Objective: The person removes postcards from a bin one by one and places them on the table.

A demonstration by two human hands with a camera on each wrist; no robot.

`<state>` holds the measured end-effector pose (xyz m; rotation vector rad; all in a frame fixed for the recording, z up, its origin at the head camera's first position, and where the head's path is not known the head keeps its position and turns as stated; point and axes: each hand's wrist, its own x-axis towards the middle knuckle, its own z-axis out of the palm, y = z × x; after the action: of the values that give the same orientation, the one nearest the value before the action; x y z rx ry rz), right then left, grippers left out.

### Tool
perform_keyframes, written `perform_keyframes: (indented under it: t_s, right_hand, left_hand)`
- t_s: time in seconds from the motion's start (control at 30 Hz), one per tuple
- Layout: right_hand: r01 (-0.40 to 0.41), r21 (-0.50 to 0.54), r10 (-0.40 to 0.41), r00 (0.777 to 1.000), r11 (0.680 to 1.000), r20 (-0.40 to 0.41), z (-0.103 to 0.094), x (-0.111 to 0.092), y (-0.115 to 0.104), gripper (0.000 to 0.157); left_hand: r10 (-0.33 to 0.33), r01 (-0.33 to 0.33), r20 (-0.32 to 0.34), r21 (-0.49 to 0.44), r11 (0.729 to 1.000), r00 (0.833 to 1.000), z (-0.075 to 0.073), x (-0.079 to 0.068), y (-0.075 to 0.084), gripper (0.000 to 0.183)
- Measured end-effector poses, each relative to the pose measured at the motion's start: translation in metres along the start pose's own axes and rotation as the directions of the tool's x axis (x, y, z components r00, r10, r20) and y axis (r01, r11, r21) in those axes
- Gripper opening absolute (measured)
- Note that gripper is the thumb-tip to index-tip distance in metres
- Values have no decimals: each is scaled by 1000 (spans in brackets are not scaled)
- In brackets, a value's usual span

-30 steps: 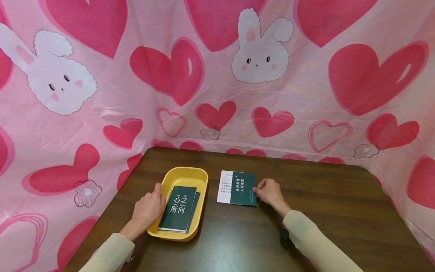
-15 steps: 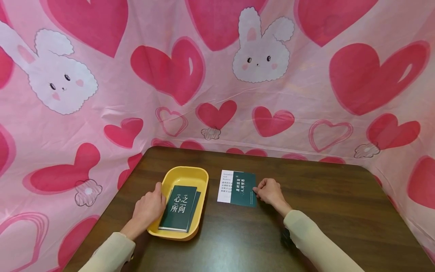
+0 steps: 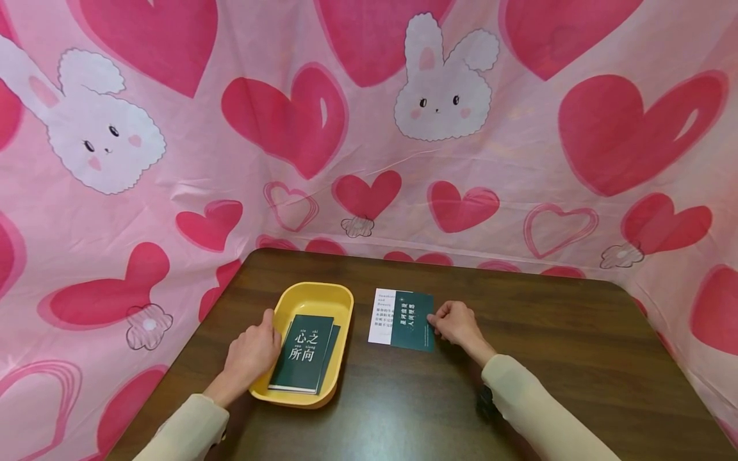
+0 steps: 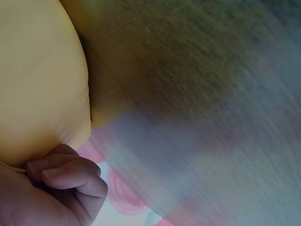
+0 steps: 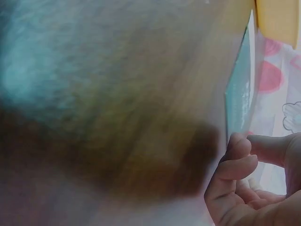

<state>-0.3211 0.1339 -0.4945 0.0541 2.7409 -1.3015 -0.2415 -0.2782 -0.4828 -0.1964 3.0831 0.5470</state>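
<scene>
My left hand [image 3: 252,347] grips the left rim of a yellow plastic tray [image 3: 314,291]; in the left wrist view, curled fingers [image 4: 77,176] meet the tray's wall [image 4: 42,80]. Inside the tray lies a dark green card [image 3: 302,352] with large white characters, overlapping another green piece [image 3: 328,355] at its right. To the right of the tray, a green-and-white printed card [image 3: 412,320] lies on the table. My right hand [image 3: 458,322] pinches its right edge between thumb and fingers. The right wrist view shows the fingertips at the end of the card [image 5: 241,96], seen edge-on.
A dark brown wooden table [image 3: 519,384] carries everything. Behind it and along the sides hangs a pink cloth [image 3: 369,147] with hearts and rabbits. Part of the yellow tray [image 5: 280,21] shows in the right wrist view's top corner.
My right hand and the printed card's right edge have shifted very slightly left. The left hand and the tray hold their place.
</scene>
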Motion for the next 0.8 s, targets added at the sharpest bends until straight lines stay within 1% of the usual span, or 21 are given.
perform_keyframes:
  t_s: [0.13, 0.3, 0.5, 0.67, 0.8]
  right_hand:
    - [12, 0, -12, 1000, 1000, 3, -3, 1, -10, 20]
    - [49, -3, -49, 999, 999, 12, -4, 0, -28, 21]
    - [109, 5, -109, 994, 994, 10, -6, 0, -58, 23]
    - [179, -10, -179, 984, 984, 0, -5, 1, -88, 24]
    - [221, -18, -221, 975, 975, 20, -2, 0, -108, 25]
  left_hand:
    - [-1, 1, 0, 1, 1000, 1000, 0, 0, -1, 42]
    - [-4, 4, 2, -2, 1000, 1000, 1, 1, -2, 44]
    - [-1, 1, 10, -2, 1000, 1000, 0, 2, -1, 46]
    - [-5, 5, 8, -2, 1000, 1000, 0, 1, -1, 45]
    - [-6, 6, 11, -10, 1000, 1000, 0, 0, -1, 45]
